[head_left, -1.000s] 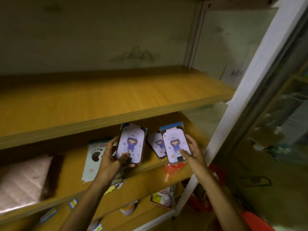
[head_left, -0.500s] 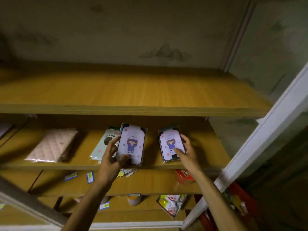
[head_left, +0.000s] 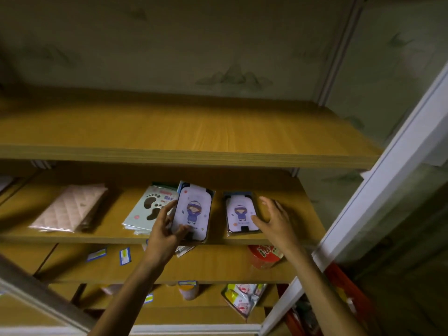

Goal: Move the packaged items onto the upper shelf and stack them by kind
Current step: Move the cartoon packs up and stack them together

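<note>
My left hand [head_left: 162,229] holds a clear-wrapped phone case with a purple cartoon girl [head_left: 192,212], tilted up over the front of the middle shelf [head_left: 72,237]. A second purple-girl case [head_left: 238,212] lies flat on that shelf to the right. Beside its right edge is my right hand [head_left: 271,214], fingers spread, with the thumb just touching the pack. The wide wooden upper shelf [head_left: 194,132] above holds nothing.
On the middle shelf lie a mint card pack with footprint cut-outs [head_left: 148,209] and a pink quilted pack [head_left: 70,207]. A red tub [head_left: 264,255] and a snack bag [head_left: 242,299] sit on lower shelves. A white frame post [head_left: 378,190] slants up on the right.
My right hand has lowered its case flat onto the middle shelf and spread its fingers off it. My left hand keeps its case. The view has swung left.
</note>
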